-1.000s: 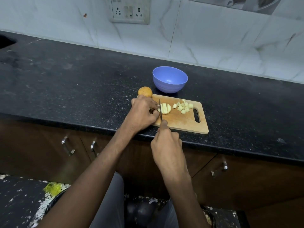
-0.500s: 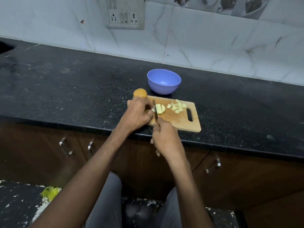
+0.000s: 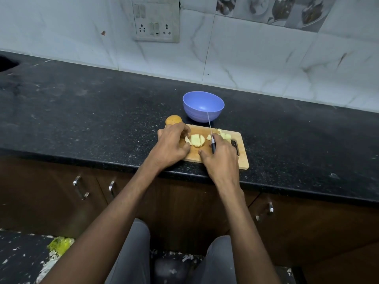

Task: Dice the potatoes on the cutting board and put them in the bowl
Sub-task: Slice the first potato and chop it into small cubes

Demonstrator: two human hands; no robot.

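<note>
A wooden cutting board [image 3: 243, 159] lies at the counter's front edge. On it sits a peeled potato cut into slices [image 3: 196, 140]. My left hand [image 3: 171, 145] cups the slices' left side between curled fingers and thumb. My right hand [image 3: 220, 160] grips a black-handled knife [image 3: 213, 145]. The knife's thin blade points away toward the bowl, just right of the slices. A loose piece [image 3: 208, 137] lies by the blade, and a pile of diced potato [image 3: 224, 135] sits behind my right hand. An unpeeled whole potato [image 3: 173, 120] rests behind my left hand. The blue bowl [image 3: 196, 116] stands behind the board and looks empty.
The black speckled counter [image 3: 92, 119] runs left and right, with a tiled wall and a socket plate [image 3: 155, 21] behind. Cupboard doors with metal handles [image 3: 79, 187] are below the counter edge. My knees are at the bottom of the view.
The knife has moved from the left end of the slices to their right side, and my right hand has come forward over the board. My left hand stays at the slices.
</note>
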